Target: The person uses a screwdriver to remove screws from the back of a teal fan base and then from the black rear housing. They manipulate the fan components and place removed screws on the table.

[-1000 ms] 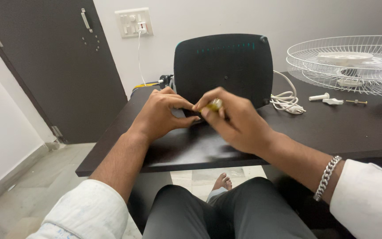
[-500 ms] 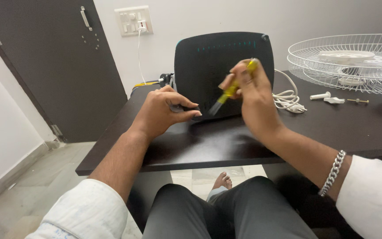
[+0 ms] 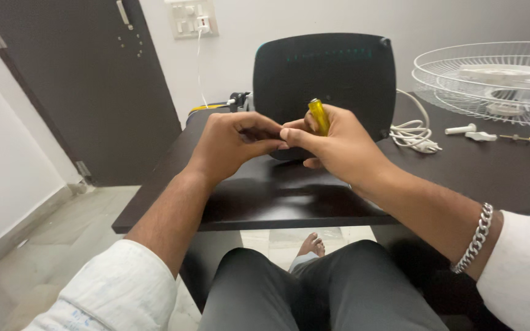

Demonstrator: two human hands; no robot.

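Observation:
My right hand [image 3: 332, 147] grips a yellow-handled screwdriver [image 3: 318, 115], handle end up, above the near part of a dark table [image 3: 265, 196]. Its shaft is hidden between my fingers. My left hand [image 3: 231, 141] is curled beside it, fingertips meeting my right thumb; whether it pinches something small I cannot tell. Both hands hover in front of a black rounded device [image 3: 325, 76] that stands upright on the table.
A white wire fan grille [image 3: 492, 76] lies at the back right. Near it are a coiled white cable [image 3: 413, 133], small white parts [image 3: 470, 132] and a screw [image 3: 515, 138]. A wall socket [image 3: 191, 17] and a dark door [image 3: 87, 86] are behind.
My right hand lifted the screwdriver up and to the right, then came back down to my left hand, with the handle now pointing up. My left hand barely moved.

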